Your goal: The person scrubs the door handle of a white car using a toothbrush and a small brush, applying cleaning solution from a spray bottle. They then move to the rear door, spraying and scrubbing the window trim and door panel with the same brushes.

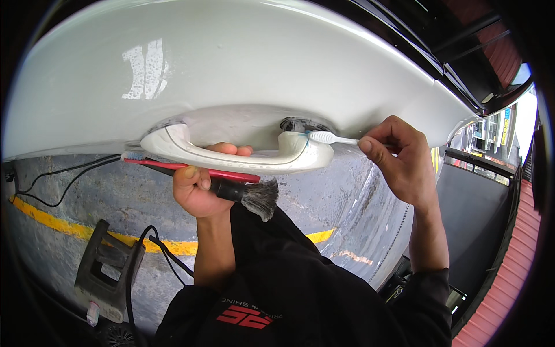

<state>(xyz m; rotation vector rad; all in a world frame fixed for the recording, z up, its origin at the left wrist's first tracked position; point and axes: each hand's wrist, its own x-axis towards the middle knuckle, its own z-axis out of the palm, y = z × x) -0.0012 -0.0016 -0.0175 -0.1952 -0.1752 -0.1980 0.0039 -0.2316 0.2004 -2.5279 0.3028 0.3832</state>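
Observation:
A white car door handle (pixel 231 159) stands out from a white door panel (pixel 243 63). My right hand (pixel 399 156) pinches the end of a white toothbrush (pixel 329 137), whose head rests against the right end of the handle, by its dark base. In my left hand (pixel 202 194) are a red toothbrush (pixel 231 175) and a black-handled detailing brush (pixel 259 199) with grey, wet-looking bristles. Some fingers of that hand reach behind the handle and show above it. The bristles of the red toothbrush point up at its left end.
A grey machine (pixel 107 274) with a carry frame stands on the floor at lower left, black cables (pixel 69 179) trailing near it. A yellow line (pixel 58 224) crosses the grey floor. Black window trim (pixel 445 75) borders the door at upper right.

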